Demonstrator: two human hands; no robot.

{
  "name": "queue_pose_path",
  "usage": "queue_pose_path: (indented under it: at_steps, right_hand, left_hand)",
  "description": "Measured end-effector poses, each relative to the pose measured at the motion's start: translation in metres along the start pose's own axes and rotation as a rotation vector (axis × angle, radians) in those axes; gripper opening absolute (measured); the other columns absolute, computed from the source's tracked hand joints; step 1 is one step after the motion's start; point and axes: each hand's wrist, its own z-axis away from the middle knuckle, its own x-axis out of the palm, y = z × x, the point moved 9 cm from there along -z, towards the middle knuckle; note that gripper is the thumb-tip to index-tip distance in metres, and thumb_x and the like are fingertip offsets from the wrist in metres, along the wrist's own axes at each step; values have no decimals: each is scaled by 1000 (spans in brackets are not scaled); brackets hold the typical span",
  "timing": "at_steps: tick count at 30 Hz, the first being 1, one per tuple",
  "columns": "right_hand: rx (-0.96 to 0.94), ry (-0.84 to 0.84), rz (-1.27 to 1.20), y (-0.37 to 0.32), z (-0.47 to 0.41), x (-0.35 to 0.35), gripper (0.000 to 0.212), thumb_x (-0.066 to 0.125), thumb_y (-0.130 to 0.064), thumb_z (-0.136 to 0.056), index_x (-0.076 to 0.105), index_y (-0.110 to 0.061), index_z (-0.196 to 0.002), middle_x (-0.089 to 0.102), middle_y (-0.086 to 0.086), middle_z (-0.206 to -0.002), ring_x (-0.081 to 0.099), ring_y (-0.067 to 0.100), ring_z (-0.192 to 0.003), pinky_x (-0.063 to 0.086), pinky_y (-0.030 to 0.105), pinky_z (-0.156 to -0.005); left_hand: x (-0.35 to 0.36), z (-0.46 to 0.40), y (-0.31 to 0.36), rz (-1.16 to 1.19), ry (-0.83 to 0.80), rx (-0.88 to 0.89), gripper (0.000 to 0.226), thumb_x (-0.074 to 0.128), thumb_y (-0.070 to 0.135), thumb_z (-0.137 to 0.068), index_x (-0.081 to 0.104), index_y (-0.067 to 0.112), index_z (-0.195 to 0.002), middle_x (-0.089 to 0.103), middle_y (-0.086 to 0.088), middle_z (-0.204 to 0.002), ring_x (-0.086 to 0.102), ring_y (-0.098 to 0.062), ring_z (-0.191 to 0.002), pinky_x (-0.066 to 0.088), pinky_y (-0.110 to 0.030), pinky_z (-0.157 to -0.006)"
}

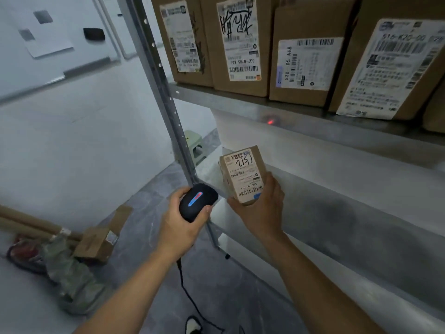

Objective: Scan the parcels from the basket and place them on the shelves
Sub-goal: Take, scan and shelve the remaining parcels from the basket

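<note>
Nearest the camera, a grey stone-patterned floor (154, 280) runs under both bare forearms, with a thin black cable (190, 297) trailing down across it from the left hand. To the left on the floor lie a small opened brown cardboard box (96, 244), a crumpled greenish plastic wrapping (69, 280) and long brown cardboard tubes (29, 221) against a white wall (84, 145). The left hand (179, 227) is raised at mid-height, fingers and thumb curled firmly round a black rounded handheld barcode scanner (198, 204) whose top shows a lit blue and red strip. Just beside it, the right hand (261, 208) grips a small brown cardboard parcel (243, 174) from below and from the side, thumb along its right edge; the parcel is held upright in the air in front of the pale lower shelf (349, 213), not resting on it. Its white printed label faces the camera, bearing barcodes and black handwritten marks. A perforated grey metal upright post (166, 97) stands behind the hands. Farther off, the grey metal upper shelf (240, 104) carries a small red light spot (270, 121) on its front edge and a row of larger brown cardboard boxes (305, 56), each with a white shipping label. A whiteboard (48, 44) hangs on the far wall.
</note>
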Motion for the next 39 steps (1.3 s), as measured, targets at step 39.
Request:
queue_pose_path:
  at_steps: [39]
  right_hand:
    - [544,130,368,-19,-99,220,121,69,-80,-70,16,-3,-148,33,16,-144,36,35,-130,41,48,-104]
  left_hand:
    - [-20,-215,-134,176,-424,39,57,84,26,-84,50,33,-129,64,20,-109,65,10,-92,53,-9,-72]
